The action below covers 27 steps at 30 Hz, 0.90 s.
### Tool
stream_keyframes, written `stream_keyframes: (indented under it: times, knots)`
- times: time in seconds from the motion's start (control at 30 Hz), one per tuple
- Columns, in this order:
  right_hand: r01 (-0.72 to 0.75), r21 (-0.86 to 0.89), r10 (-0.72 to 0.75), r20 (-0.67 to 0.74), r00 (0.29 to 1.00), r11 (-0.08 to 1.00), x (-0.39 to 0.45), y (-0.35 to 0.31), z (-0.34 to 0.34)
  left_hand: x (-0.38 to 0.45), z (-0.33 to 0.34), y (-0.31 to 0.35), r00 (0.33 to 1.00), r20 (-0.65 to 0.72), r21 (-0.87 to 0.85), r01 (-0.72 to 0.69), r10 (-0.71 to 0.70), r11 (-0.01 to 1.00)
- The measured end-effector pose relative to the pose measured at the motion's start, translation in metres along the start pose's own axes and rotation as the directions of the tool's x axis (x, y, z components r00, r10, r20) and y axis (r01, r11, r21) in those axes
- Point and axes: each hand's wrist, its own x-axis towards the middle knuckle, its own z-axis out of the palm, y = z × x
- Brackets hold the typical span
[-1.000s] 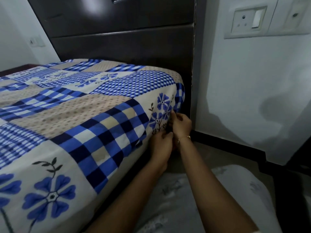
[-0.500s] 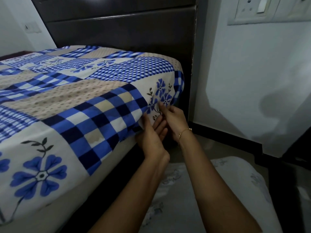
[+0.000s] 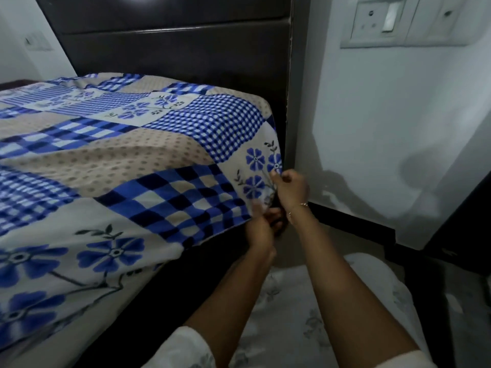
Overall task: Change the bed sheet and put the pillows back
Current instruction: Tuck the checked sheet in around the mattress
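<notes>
Right hand pinches bed sheet at the corner. Left hand grips the hem below. Pull taut, then tuck under.

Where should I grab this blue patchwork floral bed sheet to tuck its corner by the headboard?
Pinch the blue patchwork floral bed sheet at its loose hanging edge, from the open floor side, coming up from below; that edge drapes free there, where the right hand already grips it.
</notes>
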Motion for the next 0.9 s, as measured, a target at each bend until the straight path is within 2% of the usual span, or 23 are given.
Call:
stream_keyframes:
  times: [0.1, 0.17, 0.2, 0.27, 0.33, 0.43, 0.53, 0.63, 0.7, 0.83, 0.9]
  knots:
    - [0.249, -0.175, -0.255, -0.012, 0.967, 0.953, -0.004, 0.005, 0.012, 0.008, -0.015, 0.01, 0.988, -0.151, -0.003, -0.016, 0.015, 1.0]
    - [0.444, -0.262, -0.454, 0.025, 0.89, 0.857, -0.008, 0.011, 0.023, 0.006, -0.018, 0.013, 0.982, -0.19, -0.026, -0.005, -0.001, 1.0]
    - [0.508, -0.288, -0.509, 0.077, 0.857, 0.812, -0.009, 0.013, 0.027, 0.004, -0.017, 0.013, 0.981, -0.193, -0.052, 0.014, -0.024, 0.999]
    - [0.562, -0.306, -0.534, 0.178, 0.827, 0.769, -0.006, 0.018, 0.033, 0.001, -0.012, 0.014, 0.984, -0.161, -0.116, 0.057, -0.075, 0.992]
    - [0.597, -0.291, -0.561, 0.205, 0.802, 0.748, -0.003, 0.018, 0.031, 0.001, -0.008, 0.018, 0.986, -0.125, -0.146, 0.091, -0.11, 0.985]
    - [0.671, -0.348, -0.638, 0.222, 0.738, 0.655, 0.002, 0.02, 0.026, -0.001, 0.0, 0.025, 0.988, -0.108, -0.165, 0.09, -0.109, 0.982]
    - [0.684, -0.445, -0.648, 0.259, 0.717, 0.578, 0.007, 0.02, 0.023, -0.006, 0.011, 0.033, 0.994, -0.105, -0.192, -0.03, 0.01, 0.981]
    - [0.65, -0.444, -0.585, 0.295, 0.756, 0.616, 0.011, 0.009, 0.019, 0.0, 0.01, 0.037, 0.979, -0.15, -0.23, -0.167, 0.135, 0.959]
    - [0.635, -0.442, -0.528, 0.354, 0.772, 0.633, 0.013, 0.002, 0.018, 0.003, 0.008, 0.039, 0.984, -0.117, -0.299, -0.165, 0.135, 0.94]
    - [0.629, -0.499, -0.427, 0.466, 0.775, 0.596, 0.016, -0.006, 0.02, 0.002, 0.01, 0.043, 0.986, 0.063, -0.452, -0.109, 0.153, 0.885]
    - [0.592, -0.545, -0.343, 0.494, 0.799, 0.594, 0.02, -0.015, 0.024, 0.005, 0.01, 0.049, 0.98, 0.129, -0.513, -0.065, 0.151, 0.856]
